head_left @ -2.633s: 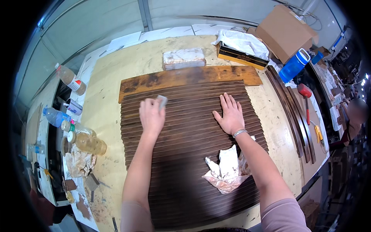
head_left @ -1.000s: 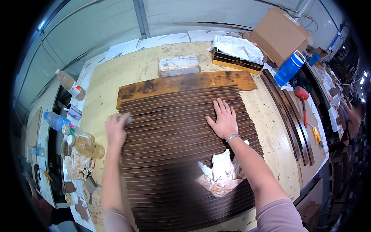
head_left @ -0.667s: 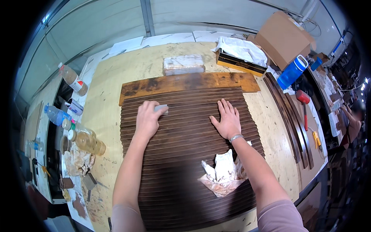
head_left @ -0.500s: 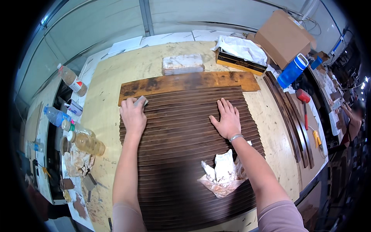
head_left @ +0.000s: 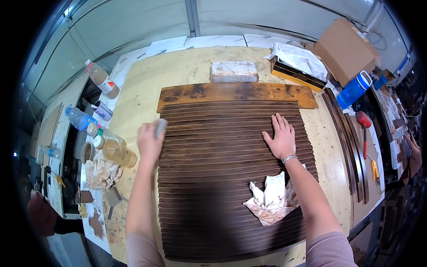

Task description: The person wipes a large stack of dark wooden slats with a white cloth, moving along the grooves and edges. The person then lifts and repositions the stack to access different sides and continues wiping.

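A dark brown ribbed wood panel (head_left: 222,153) lies flat, its ridges running left to right. Slightly blurred, my left hand (head_left: 150,144) is at the panel's upper left edge, fingers closed round a small grey sanding block (head_left: 161,127). My right hand (head_left: 282,138) rests flat on the panel's right part, fingers spread and holding nothing. Beneath my right forearm a crumpled, brown-stained white cloth (head_left: 272,200) lies on the ridges. Beyond the panel's far edge is a lighter brown board (head_left: 235,92) with dark blotches.
Bottles, among them one with yellowish liquid (head_left: 116,152), and a stained rag (head_left: 101,173) line the left side. At the back sit a wrapped white block (head_left: 234,71) and a cloth-topped box (head_left: 299,66). Dark strips (head_left: 347,142), a red mallet (head_left: 364,127) and a blue bottle (head_left: 353,91) are right.
With the sanding block, my left hand has moved left, from on the ridges to the panel's edge. My right hand stays on the same spot. The whole view has shifted a little.
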Demonstrator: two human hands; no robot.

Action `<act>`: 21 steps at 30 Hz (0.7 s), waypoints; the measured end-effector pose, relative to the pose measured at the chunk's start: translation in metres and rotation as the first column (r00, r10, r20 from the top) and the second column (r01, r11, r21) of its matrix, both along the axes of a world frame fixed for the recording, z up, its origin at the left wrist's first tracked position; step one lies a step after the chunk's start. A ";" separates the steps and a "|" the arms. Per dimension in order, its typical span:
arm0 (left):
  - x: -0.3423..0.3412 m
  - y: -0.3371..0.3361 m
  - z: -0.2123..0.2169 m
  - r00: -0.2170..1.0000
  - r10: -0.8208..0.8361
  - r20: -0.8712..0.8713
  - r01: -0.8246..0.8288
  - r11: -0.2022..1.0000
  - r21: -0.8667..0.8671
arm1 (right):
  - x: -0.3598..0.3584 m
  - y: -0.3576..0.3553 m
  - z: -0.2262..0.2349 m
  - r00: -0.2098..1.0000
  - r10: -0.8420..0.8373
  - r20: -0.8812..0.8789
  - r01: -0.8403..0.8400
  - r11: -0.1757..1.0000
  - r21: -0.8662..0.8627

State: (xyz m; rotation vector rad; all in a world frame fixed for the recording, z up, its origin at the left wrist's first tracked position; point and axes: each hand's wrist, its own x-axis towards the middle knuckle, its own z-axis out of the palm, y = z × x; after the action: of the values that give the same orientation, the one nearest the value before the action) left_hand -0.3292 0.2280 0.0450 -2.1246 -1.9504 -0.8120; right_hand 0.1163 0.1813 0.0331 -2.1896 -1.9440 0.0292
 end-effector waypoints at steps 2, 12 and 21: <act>0.002 -0.001 0.000 0.995 -0.043 -0.087 0.037 0.997 -0.062 | 0.001 0.000 0.000 1.000 -0.005 0.001 0.005 1.000 0.002; 0.057 -0.043 -0.001 0.915 -0.398 0.063 0.396 0.918 0.036 | 0.000 -0.001 0.001 1.000 0.006 -0.010 -0.006 1.000 0.006; -0.027 -0.034 -0.009 0.995 0.082 0.055 -0.085 0.995 0.053 | -0.003 0.000 0.000 1.000 0.010 -0.015 -0.010 1.000 0.022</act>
State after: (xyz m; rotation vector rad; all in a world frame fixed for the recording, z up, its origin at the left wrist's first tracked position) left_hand -0.3559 0.1939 0.0359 -1.9960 -2.0033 -0.9040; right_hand 0.1137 0.1816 0.0327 -2.1601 -1.9385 0.0260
